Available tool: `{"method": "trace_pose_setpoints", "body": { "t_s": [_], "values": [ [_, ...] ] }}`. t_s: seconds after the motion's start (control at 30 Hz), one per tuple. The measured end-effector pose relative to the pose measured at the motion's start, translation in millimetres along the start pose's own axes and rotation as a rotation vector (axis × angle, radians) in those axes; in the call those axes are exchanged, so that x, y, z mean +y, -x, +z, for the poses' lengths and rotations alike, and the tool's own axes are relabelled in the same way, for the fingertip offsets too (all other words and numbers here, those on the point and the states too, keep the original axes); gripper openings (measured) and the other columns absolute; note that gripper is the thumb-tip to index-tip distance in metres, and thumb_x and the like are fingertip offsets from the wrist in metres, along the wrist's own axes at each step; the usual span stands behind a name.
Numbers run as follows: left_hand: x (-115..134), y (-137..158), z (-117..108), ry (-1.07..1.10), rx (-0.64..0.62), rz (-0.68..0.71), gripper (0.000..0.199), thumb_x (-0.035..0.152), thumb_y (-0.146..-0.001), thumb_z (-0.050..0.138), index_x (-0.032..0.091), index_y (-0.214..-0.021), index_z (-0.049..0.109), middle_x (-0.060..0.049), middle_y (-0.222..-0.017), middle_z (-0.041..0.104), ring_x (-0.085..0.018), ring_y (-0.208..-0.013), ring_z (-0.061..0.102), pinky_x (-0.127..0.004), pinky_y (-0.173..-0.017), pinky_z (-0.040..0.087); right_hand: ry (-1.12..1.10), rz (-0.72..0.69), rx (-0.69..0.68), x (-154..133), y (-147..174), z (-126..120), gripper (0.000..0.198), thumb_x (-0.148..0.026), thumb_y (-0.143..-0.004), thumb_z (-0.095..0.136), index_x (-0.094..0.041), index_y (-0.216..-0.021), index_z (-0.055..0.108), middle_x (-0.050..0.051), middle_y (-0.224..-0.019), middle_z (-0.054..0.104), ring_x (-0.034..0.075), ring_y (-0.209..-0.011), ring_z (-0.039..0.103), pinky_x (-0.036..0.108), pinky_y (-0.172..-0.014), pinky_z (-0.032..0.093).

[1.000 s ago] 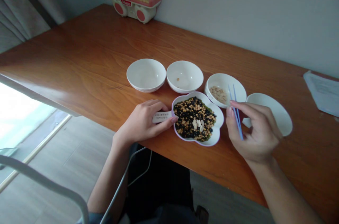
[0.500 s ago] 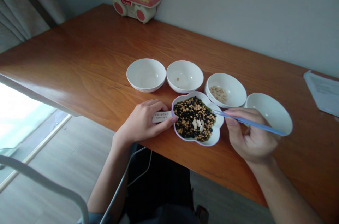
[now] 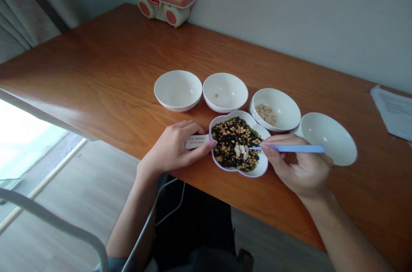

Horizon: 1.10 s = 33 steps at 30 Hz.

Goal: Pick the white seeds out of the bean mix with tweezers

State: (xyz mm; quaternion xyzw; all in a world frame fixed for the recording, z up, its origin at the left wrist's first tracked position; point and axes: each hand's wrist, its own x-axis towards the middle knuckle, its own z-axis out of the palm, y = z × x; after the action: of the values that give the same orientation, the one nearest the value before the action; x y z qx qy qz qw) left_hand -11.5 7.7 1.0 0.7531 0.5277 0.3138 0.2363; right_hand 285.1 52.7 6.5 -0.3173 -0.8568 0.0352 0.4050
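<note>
My right hand (image 3: 301, 169) pinches the blue tweezers (image 3: 289, 148) over the bean dish (image 3: 238, 145) (maybe touching white beans); my left hand (image 3: 175, 147) holds its rim.

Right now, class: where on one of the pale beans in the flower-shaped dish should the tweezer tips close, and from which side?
Grip a pale bean across its narrow width, coming from above and the right, as the blue tweezers in the right hand already point. The pale beans lie on top of the mix, and the flower-shaped dish is open upward.
</note>
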Motion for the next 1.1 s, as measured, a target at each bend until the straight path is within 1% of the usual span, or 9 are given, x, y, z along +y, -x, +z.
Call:
{"method": "trace_pose_setpoints", "body": {
  "t_s": [0.1, 0.37, 0.47, 0.57, 0.73, 1.1],
  "values": [
    [0.2, 0.1, -0.1, 0.0, 0.004, -0.003, 0.032, 0.048, -0.1, 0.066, 0.018, -0.092, 0.071, -0.005, -0.087, 0.077, -0.016, -0.074, 0.068, -0.028, -0.069, 0.051, -0.018, -0.01, -0.011, 0.4, 0.0, 0.3, 0.014, -0.014, -0.087, 0.08, -0.021, -0.091, 0.068, 0.001, -0.084, 0.08, 0.013, -0.061, 0.071, 0.024, -0.052, 0.053],
    [0.7, -0.2, -0.1, 0.005, 0.008, -0.002, 0.031, 0.047, -0.1, 0.067, 0.018, -0.093, 0.071, -0.004, -0.087, 0.076, -0.016, -0.074, 0.069, -0.029, -0.071, 0.05, 0.033, -0.009, -0.035, 2.0, 2.9, 0.0, 0.013, -0.018, -0.089, 0.08, -0.02, -0.091, 0.067, 0.001, -0.082, 0.078, 0.01, -0.055, 0.063, 0.025, -0.053, 0.05],
    [0.3, 0.1, 0.4, 0.002, 0.011, 0.001, 0.031, 0.047, -0.1, 0.067, 0.017, -0.092, 0.071, -0.004, -0.087, 0.076, -0.016, -0.075, 0.068, -0.029, -0.071, 0.05, 0.05, -0.036, -0.044, 2.5, 2.8, 0.0, 0.015, -0.018, -0.089, 0.08, -0.021, -0.095, 0.067, 0.0, -0.084, 0.079, 0.01, -0.058, 0.065, 0.025, -0.055, 0.052],
    [-0.3, 0.7, 0.8, 0.004, 0.01, 0.002, 0.031, 0.047, -0.1, 0.067, 0.017, -0.093, 0.071, -0.003, -0.088, 0.076, -0.016, -0.076, 0.069, -0.029, -0.072, 0.05, 0.063, -0.069, -0.052, 2.7, 1.8, 0.2, 0.018, -0.016, -0.088, 0.08, -0.021, -0.099, 0.067, 0.0, -0.085, 0.079, 0.013, -0.063, 0.069, 0.026, -0.057, 0.055],
    [-0.5, 1.2, 0.6, 0.002, 0.009, -0.002, 0.031, 0.048, -0.1, 0.067, 0.017, -0.093, 0.07, -0.003, -0.087, 0.075, -0.016, -0.076, 0.068, -0.029, -0.071, 0.05, 0.085, -0.114, -0.053, 3.8, 0.1, -0.9, 0.018, -0.015, -0.088, 0.081, -0.02, -0.097, 0.067, 0.002, -0.086, 0.08, 0.014, -0.071, 0.074, 0.026, -0.065, 0.059],
    [-1.2, 1.0, 1.0, 0.006, 0.022, 0.015, 0.029, 0.045, -0.1, 0.068, 0.017, -0.092, 0.07, -0.003, -0.088, 0.076, -0.016, -0.075, 0.068, -0.028, -0.072, 0.049, 0.097, -0.151, -0.067, 0.7, -4.8, -2.0, 0.013, -0.014, -0.089, 0.079, -0.017, -0.095, 0.067, 0.003, -0.082, 0.078, 0.013, -0.07, 0.073, 0.024, -0.07, 0.059]
  ]
}}
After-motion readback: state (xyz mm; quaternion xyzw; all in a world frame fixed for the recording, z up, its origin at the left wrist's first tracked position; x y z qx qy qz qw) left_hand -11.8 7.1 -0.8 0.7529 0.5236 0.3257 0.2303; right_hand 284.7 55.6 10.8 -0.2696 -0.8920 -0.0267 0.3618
